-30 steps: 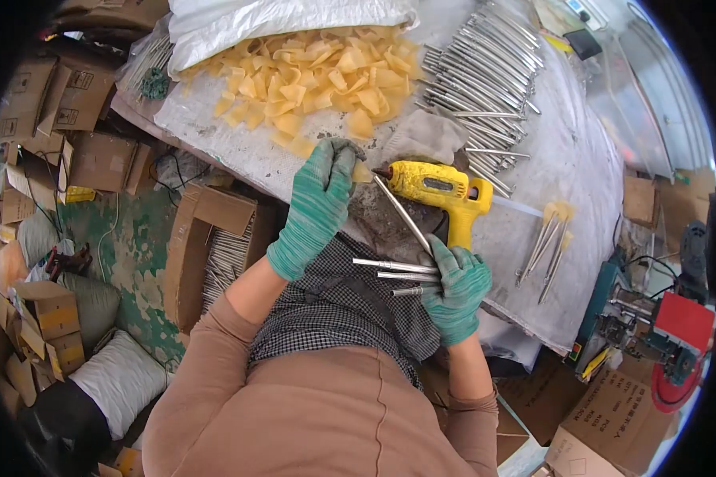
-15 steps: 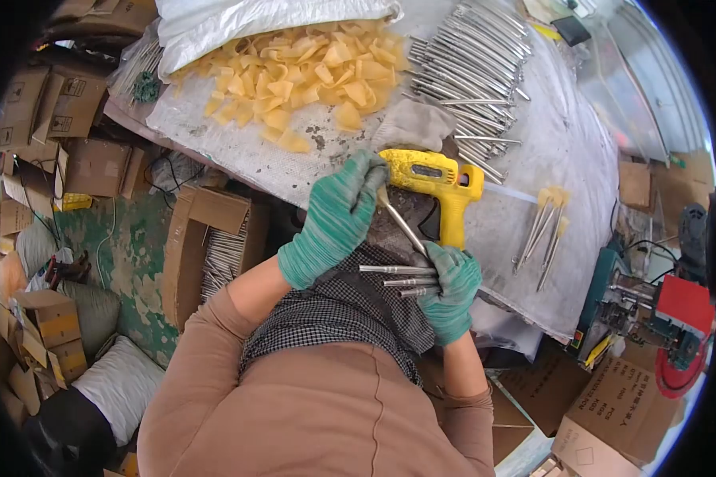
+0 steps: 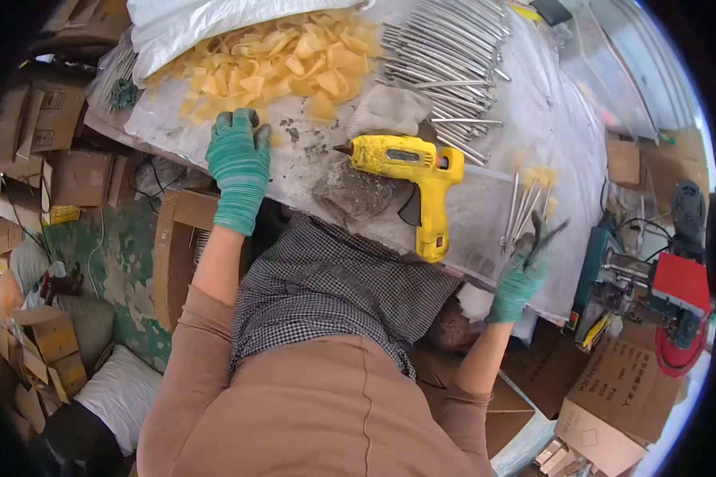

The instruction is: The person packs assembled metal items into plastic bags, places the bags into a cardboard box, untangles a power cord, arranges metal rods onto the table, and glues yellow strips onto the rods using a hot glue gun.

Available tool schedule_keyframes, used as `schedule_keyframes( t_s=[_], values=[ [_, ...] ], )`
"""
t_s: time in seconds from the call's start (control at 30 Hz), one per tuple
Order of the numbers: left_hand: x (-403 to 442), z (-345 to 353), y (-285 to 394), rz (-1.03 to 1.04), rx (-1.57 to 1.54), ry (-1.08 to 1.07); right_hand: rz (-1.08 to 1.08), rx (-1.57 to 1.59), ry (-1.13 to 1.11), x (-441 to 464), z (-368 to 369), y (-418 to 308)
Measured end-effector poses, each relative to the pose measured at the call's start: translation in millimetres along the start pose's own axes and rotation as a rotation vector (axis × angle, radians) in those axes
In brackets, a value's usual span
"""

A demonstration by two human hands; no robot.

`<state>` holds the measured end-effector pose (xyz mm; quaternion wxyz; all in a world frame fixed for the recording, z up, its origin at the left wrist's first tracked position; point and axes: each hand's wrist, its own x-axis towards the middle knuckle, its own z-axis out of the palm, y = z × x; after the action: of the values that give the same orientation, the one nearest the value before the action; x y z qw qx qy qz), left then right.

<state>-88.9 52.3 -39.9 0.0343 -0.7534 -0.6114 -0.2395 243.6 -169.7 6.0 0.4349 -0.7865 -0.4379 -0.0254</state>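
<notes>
My left hand (image 3: 241,171), in a green glove, is at the near edge of a pile of yellow flexible strips (image 3: 294,63). Its thumb stands apart from the fingers, and I see nothing held in it. My right hand (image 3: 523,274), gloved too, has its dark fingertips stretched out beside a small group of metal rods (image 3: 525,208). Yellow strips (image 3: 542,176) sit at the far ends of these rods. Between my hands a yellow glue gun (image 3: 433,191) lies on its side, nozzle to the left, touching neither hand.
Many more metal rods (image 3: 445,63) lie in a row at the back. A grey cloth (image 3: 390,110) is behind the glue gun. White sacking (image 3: 215,28) partly covers the strips. A red-and-green machine (image 3: 680,282) stands at right; an open carton (image 3: 171,262) is below left.
My right hand has moved right and let go of its metal rods, now beside the others. My left hand has left the rod end and moved left to the strips. The view has shifted slightly.
</notes>
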Motion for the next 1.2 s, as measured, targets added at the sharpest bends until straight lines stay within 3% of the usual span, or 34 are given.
schedule_keyframes(
  t_s=[0.1, 0.17, 0.23, 0.27, 0.33, 0.47, 0.67, 0.93, 1.0, 1.2],
  values=[
    [-4.3, 8.6, 4.4, 0.049, 0.004, 0.093, 0.042, 0.052, -0.019, -14.3, 13.2, -12.5],
    [-13.4, 9.2, 14.4, -0.111, -0.426, 0.031, 0.034, 0.053, -0.032, -19.6, 20.3, -18.3],
    [-17.6, -6.8, 38.5, -0.193, -0.592, 0.031, -0.415, -0.076, -0.281, -24.1, 26.4, -20.8],
    [-20.1, -9.6, 44.9, -0.154, -0.699, 0.016, -0.377, 0.051, -0.408, -23.8, 31.4, -33.0],
    [-20.4, -26.5, 60.2, -0.363, -0.894, -0.182, -0.689, 0.167, -0.424, -11.4, 51.5, -52.2],
    [-20.6, -30.0, 66.6, -0.219, -0.682, -0.095, -0.863, 0.152, -0.569, -8.0, 75.0, -58.6],
    [-23.1, -27.0, 70.7, -0.180, -0.654, -0.046, -0.935, 0.142, -0.614, -7.4, 76.1, -58.5],
    [-21.3, -20.5, 72.9, -0.102, -0.673, 0.017, -0.877, 0.065, -0.655, -18.6, 74.2, -43.4],
    [-19.4, -17.8, 71.5, -0.158, -0.730, -0.077, -0.884, 0.067, -0.663, -16.9, 74.5, -45.2],
    [-19.2, -0.2, 56.4, -0.250, -0.919, -0.279, -0.641, 0.291, -0.480, -12.5, 67.7, -66.2]
  ],
)
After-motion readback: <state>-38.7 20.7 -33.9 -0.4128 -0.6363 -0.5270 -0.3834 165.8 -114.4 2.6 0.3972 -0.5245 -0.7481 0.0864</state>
